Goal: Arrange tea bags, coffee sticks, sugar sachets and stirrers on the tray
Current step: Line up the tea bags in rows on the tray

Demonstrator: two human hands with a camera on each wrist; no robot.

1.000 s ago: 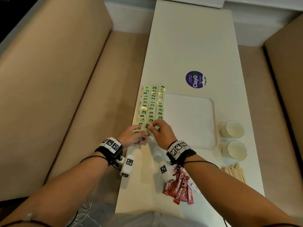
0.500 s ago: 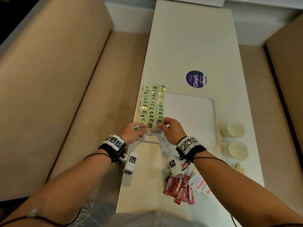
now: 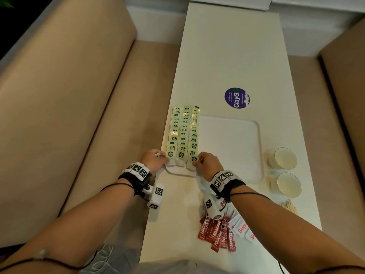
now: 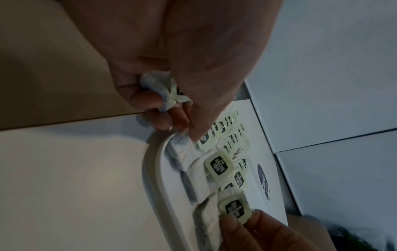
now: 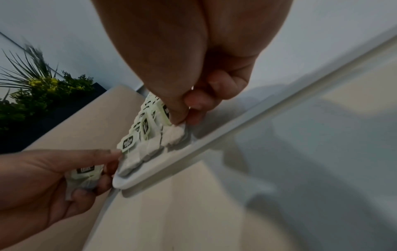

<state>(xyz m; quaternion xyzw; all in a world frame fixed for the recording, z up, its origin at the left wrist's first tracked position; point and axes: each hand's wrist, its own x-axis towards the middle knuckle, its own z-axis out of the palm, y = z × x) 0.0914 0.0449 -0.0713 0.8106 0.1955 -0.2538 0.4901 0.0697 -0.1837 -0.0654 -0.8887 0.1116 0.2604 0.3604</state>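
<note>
Tea bags [image 3: 184, 133] with green tags lie in three columns on the left part of the white tray [image 3: 229, 147]. My left hand [image 3: 165, 158] is at the tray's near left corner. Its curled fingers hold a spare tea bag [image 4: 163, 91], and a fingertip touches the nearest tag of the left column [image 4: 205, 138]. My right hand [image 3: 195, 162] pinches the tag of the nearest tea bag in the right column [image 5: 165, 112] between thumb and finger. Red coffee sticks [image 3: 217, 234], white sugar sachets [image 3: 243, 230] and wooden stirrers [image 3: 289, 206] lie on the table nearer me.
Two paper cups [image 3: 284, 158] [image 3: 288, 184] stand to the right of the tray. A purple round sticker [image 3: 237, 98] is on the white table beyond it. Beige benches run along both sides. The tray's right part is bare.
My right hand has moved right, from beside the left hand at the middle column to the near end of the right column. The left hand stays by the left column.
</note>
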